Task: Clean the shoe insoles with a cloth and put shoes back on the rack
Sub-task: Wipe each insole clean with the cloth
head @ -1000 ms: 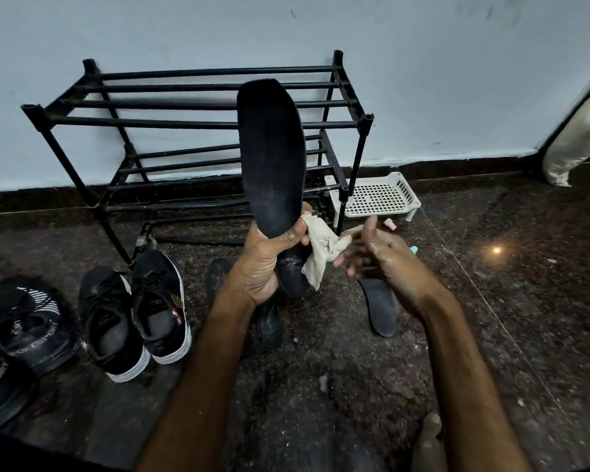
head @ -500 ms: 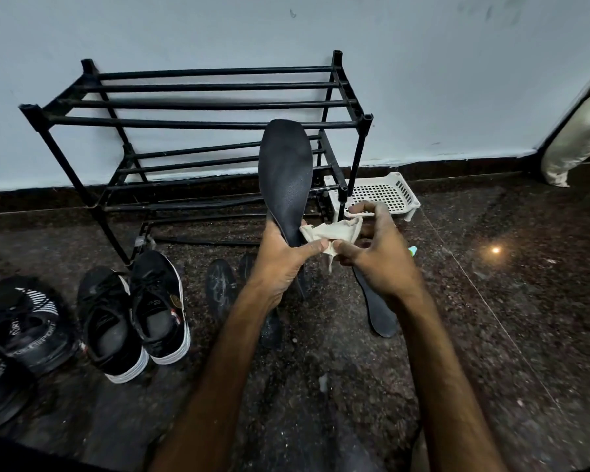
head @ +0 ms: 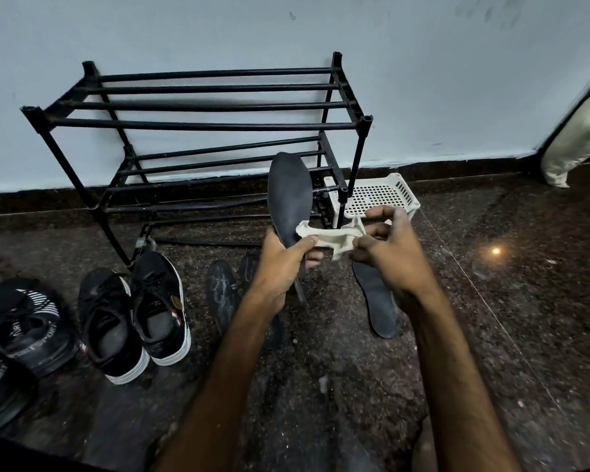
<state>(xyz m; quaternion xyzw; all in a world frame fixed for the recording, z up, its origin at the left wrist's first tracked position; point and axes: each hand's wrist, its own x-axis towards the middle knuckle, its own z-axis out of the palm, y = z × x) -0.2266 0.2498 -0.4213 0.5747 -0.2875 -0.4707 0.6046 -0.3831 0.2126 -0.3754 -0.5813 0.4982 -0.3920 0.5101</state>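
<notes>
My left hand (head: 281,267) grips a dark insole (head: 289,195) by its heel and holds it upright in front of the black shoe rack (head: 198,126). A cream cloth (head: 331,238) is stretched between both hands: my left thumb pins one end against the insole and my right hand (head: 387,248) pinches the other end. Another insole (head: 377,298) lies on the floor under my right hand. Two more insoles (head: 222,294) lie flat under my left forearm. A pair of black sneakers with white soles (head: 133,315) stands on the floor at the left.
More black sport shoes (head: 17,338) sit at the far left edge. A white perforated plastic basket (head: 377,197) rests on the floor beside the rack's right legs. The rack's shelves hold nothing. A pale cushion (head: 576,144) leans at the right wall. The floor is dark speckled stone.
The insole has come lower and tilted away from me. My right hand took hold of the cloth and pulled it out to the right, so it now spans both hands.
</notes>
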